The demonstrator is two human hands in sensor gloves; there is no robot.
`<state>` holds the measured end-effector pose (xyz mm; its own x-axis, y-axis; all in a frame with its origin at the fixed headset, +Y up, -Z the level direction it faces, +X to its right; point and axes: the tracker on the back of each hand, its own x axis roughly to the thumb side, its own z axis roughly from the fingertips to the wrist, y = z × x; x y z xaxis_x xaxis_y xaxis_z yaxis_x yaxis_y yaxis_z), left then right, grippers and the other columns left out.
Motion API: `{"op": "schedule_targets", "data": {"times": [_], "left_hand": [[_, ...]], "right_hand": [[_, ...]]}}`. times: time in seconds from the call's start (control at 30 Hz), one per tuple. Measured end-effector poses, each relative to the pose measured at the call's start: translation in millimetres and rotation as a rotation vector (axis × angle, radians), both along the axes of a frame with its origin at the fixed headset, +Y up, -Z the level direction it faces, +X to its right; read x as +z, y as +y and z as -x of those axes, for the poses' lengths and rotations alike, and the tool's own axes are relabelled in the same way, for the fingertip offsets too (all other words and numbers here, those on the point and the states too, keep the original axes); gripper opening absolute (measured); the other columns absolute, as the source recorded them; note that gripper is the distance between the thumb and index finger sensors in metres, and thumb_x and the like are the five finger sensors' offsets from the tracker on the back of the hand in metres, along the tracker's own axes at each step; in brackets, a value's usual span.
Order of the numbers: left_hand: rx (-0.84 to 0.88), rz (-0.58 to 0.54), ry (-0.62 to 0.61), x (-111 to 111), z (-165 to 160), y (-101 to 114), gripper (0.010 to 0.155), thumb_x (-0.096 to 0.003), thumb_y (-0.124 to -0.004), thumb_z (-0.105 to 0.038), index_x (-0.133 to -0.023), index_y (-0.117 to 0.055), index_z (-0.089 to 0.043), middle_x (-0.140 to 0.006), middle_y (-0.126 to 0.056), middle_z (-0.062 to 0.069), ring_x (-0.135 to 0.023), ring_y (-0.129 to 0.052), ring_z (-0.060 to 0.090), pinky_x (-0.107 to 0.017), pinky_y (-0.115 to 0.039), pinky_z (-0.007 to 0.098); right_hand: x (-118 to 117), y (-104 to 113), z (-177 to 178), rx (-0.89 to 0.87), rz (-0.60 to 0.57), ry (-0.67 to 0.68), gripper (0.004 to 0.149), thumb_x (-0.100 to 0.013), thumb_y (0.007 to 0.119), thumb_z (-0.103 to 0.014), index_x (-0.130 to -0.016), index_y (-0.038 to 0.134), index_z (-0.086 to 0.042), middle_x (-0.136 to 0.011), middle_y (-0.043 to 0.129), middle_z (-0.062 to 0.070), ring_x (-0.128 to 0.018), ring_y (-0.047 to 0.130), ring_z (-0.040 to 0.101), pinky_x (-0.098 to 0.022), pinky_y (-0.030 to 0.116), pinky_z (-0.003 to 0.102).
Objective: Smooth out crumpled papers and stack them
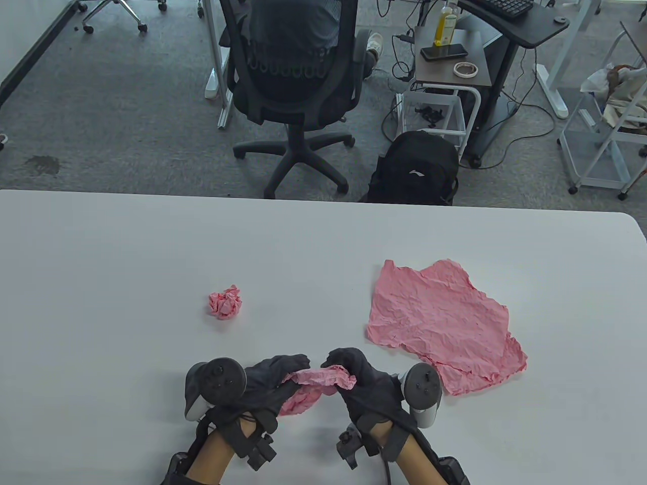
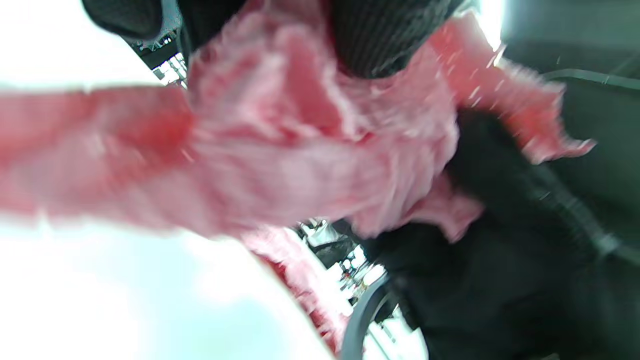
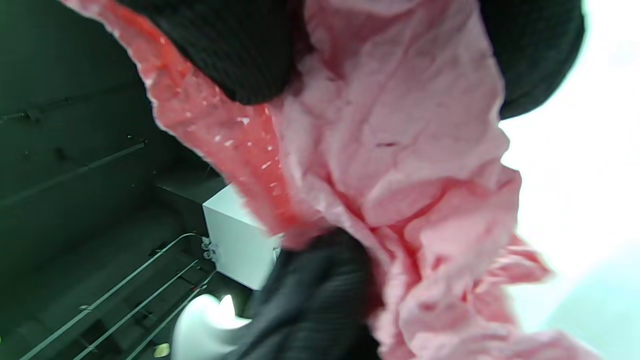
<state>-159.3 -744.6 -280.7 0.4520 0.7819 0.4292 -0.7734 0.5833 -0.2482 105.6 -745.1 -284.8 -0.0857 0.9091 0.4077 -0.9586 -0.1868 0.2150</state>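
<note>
Your two gloved hands sat at the near edge of the white table (image 1: 101, 262), close together, w/ a tracker strapped to the back of each. Your left hand (image 1: 263, 386) and right hand (image 1: 361, 381) both gripped one crumpled pink paper (image 1: 313, 386), stretched between them just above the tabletop. The left fingers held its near-left part; the right fingers pinched its right end, which curled up by the thumb. The sheet was only partly opened, bunched & twisted in the middle.

In the left wrist view the same pink paper (image 2: 300, 150) filled most of the picture, blurred, w/ a dark gloved fingertip (image 2: 380, 35) pressed on it from the top. In the right wrist view the paper (image 3: 400, 165) hung in wrinkled folds, clamped between dark gloved fingers (image 3: 235, 50) at the top and more glove below.

To the right, a little farther out, lay two flattened pink sheets (image 1: 440, 318), wrinkled, one overlapping the other, the lower one sticking out at the near-right. They were near your right hand but not touching it.

Left of centre, farther out than your hands & well apart from them, sat a small pink paper ball (image 1: 225, 302), tightly crumpled.

Beyond the far table edge: a black office chair (image 1: 293, 76) and a black backpack (image 1: 414, 169) on grey carpet.
</note>
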Motion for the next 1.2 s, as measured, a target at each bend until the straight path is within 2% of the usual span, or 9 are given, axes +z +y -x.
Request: {"op": "schedule_targets", "data": {"times": [0.17, 0.4, 0.53, 0.67, 0.77, 0.83, 0.97, 1.07, 1.2], "left_hand": [[0.25, 0.121, -0.127, -1.2, -2.3, -3.1, 0.045, -0.0545, -0.077, -0.037, -0.099, -0.075, -0.028, -0.098, -0.078, 0.005, -0.091, -0.086, 0.034, -0.07, -0.064, 0.06], [-0.018, -0.051, 0.045, -1.9, 7.7, 3.0, 0.049, -0.0513, -0.082, -0.043, -0.094, -0.082, -0.019, -0.06, -0.101, -0.001, -0.045, -0.107, 0.023, -0.051, -0.083, 0.047], [-0.179, -0.193, 0.138, 4.0, 8.9, 11.3, 0.046, -0.0501, -0.082, -0.043, -0.092, -0.084, -0.024, -0.08, -0.096, 0.001, -0.069, -0.102, 0.03, -0.061, -0.077, 0.053], [0.166, 0.058, -0.095, -2.9, 8.0, 1.8, 0.045, -0.052, -0.08, -0.04, -0.095, -0.08, -0.028, -0.112, -0.059, 0.008, -0.106, -0.068, 0.039, -0.072, -0.059, 0.063], [0.392, 0.235, -0.197, -5.8, 4.8, -7.0, 0.046, -0.0522, -0.082, -0.037, -0.096, -0.081, -0.023, -0.108, -0.067, 0.01, -0.101, -0.073, 0.042, -0.071, -0.059, 0.064], [0.343, 0.235, -0.191, -8.6, 6.0, -8.6, 0.046, -0.0533, -0.08, -0.036, -0.097, -0.079, -0.022, -0.079, -0.095, 0.006, -0.067, -0.102, 0.033, -0.061, -0.074, 0.056], [0.034, 0.063, -0.019, -5.7, 10.2, 0.6, 0.048, -0.0501, -0.084, -0.041, -0.092, -0.085, -0.017, -0.058, -0.103, 0.002, -0.044, -0.108, 0.027, -0.053, -0.08, 0.053], [-0.191, -0.031, 0.042, -4.3, 11.8, 5.8, 0.048, -0.0493, -0.084, -0.042, -0.092, -0.084, -0.022, -0.072, -0.097, 0.001, -0.06, -0.104, 0.028, -0.06, -0.076, 0.055], [0.099, 0.061, -0.018, -6.7, 19.2, 3.3, 0.044, -0.0497, -0.084, -0.038, -0.093, -0.083, -0.027, -0.1, -0.079, 0.007, -0.091, -0.088, 0.036, -0.069, -0.065, 0.061]], "right_hand": [[-2.7, -3.0, -1.6, 0.041, 0.033, -0.012, 0.045, -0.05, 0.078, -0.029, -0.09, 0.068, -0.01, -0.058, 0.091, 0.009, -0.038, 0.1, 0.027, -0.031, 0.082, 0.049], [-8.1, -2.8, -8.6, 0.083, 0.099, 0.034, 0.052, -0.048, 0.082, -0.045, -0.085, 0.08, -0.008, -0.041, 0.095, 0.002, -0.026, 0.102, 0.02, -0.024, 0.085, 0.045], [-8.3, -5.2, -6.4, 0.223, 0.202, 0.166, 0.054, -0.047, 0.088, -0.042, -0.09, 0.079, -0.01, -0.052, 0.09, 0.004, -0.044, 0.099, 0.028, -0.037, 0.081, 0.051], [-9.5, -4.7, -12.2, 0.226, 0.177, 0.046, 0.042, -0.047, 0.087, -0.038, -0.081, 0.088, -0.015, -0.061, 0.088, 0.008, -0.06, 0.093, 0.038, -0.045, 0.075, 0.057], [-10.4, -5.3, -14.8, 0.094, 0.162, 0.061, 0.042, -0.048, 0.085, -0.037, -0.085, 0.08, -0.017, -0.09, 0.075, 0.018, -0.081, 0.076, 0.048, -0.054, 0.066, 0.062], [-12.3, -6.5, -15.7, -0.051, 0.157, 0.122, 0.042, -0.048, 0.084, -0.034, -0.086, 0.077, -0.016, -0.096, 0.075, 0.023, -0.084, 0.075, 0.051, -0.056, 0.065, 0.063], [-13.9, -10.0, -12.2, -0.154, 0.179, 0.205, 0.043, -0.047, 0.086, -0.03, -0.086, 0.076, -0.013, -0.08, 0.091, 0.016, -0.067, 0.094, 0.041, -0.048, 0.076, 0.056], [-13.1, -10.3, -11.2, -0.14, 0.178, 0.19, 0.045, -0.048, 0.085, -0.028, -0.09, 0.072, -0.017, -0.072, 0.092, 0.012, -0.057, 0.099, 0.034, -0.043, 0.08, 0.052], [-15.1, -9.3, -22.1, -0.09, 0.191, 0.073, 0.042, -0.049, 0.084, -0.033, -0.088, 0.08, -0.016, -0.054, 0.096, 0.008, -0.041, 0.102, 0.029, -0.034, 0.082, 0.05]]}}
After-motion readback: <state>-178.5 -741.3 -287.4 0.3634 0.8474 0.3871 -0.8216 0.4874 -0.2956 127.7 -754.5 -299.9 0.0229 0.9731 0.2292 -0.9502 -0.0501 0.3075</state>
